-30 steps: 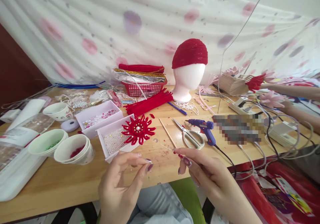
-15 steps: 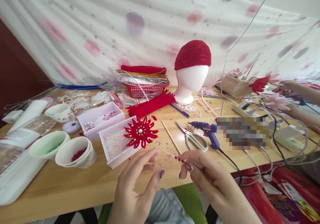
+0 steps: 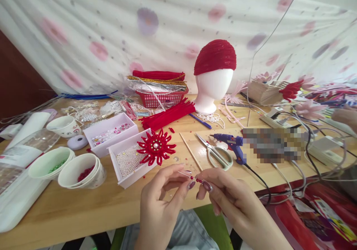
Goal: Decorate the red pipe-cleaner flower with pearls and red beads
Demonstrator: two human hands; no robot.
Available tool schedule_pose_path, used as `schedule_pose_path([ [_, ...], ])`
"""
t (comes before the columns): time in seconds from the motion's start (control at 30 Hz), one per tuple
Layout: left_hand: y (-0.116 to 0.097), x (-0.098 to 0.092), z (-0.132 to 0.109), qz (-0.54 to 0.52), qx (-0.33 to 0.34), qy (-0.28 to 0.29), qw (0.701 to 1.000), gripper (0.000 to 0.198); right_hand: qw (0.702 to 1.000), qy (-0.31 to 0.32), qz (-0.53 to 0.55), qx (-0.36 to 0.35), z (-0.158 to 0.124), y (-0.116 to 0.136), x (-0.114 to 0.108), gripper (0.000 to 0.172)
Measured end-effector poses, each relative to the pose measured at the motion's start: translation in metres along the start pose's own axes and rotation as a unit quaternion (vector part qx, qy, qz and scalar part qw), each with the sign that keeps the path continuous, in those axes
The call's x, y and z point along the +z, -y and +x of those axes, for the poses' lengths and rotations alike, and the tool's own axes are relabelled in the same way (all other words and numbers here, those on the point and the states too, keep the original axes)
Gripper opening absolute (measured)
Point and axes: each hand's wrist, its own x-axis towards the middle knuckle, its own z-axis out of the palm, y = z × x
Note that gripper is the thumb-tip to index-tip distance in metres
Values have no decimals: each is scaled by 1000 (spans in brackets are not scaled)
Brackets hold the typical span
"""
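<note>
Several small red beads (image 3: pixel 198 180) sit on a thin pale wire between my hands, above the table's front edge. My right hand (image 3: pixel 228 194) pinches the beaded wire between thumb and forefinger. From the left, my left hand (image 3: pixel 164 199) closes thumb and fingers on the wire beside one red bead; the wire's free end sticks up past its fingertips. Just behind lies a red flower (image 3: pixel 156 146) with a pearl centre, resting over the edge of a white box of pearl beads (image 3: pixel 126 162). Paper cups hold red beads (image 3: pixel 86 173) and green beads (image 3: pixel 57 166).
A glue gun (image 3: pixel 230 144), scissors (image 3: pixel 219 156) and a wooden stick (image 3: pixel 191 151) lie behind my hands. Farther back stand a white head form (image 3: pixel 213 88) with a red cap and a red basket (image 3: pixel 163 98). Cables run at right, where another person's hand (image 3: pixel 346 118) shows.
My left hand has moved right and closed on the wire near the beads; before, its fingers were apart. One bead now sits apart from the others. The other person's arms have drawn back rightward.
</note>
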Motion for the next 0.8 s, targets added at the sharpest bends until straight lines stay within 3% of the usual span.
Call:
schedule_pose_path([
  [0.2, 8, 2, -1, -1, 15, 0, 1000, 14, 1000, 10, -3, 25, 2, 2, 2, 23],
  [0.33, 11, 2, -4, 8, 22, -6, 1000, 17, 998, -15, -47, 38, 3, 4, 4, 17],
  [0.57, 17, 2, -10, -7, 32, -19, 999, 22, 988, -54, -145, -7, 4, 4, 5, 15],
  [0.8, 15, -1, -11, 9, -6, -50, 999, 12, 978, -75, -188, -53, 3, 7, 6, 17],
])
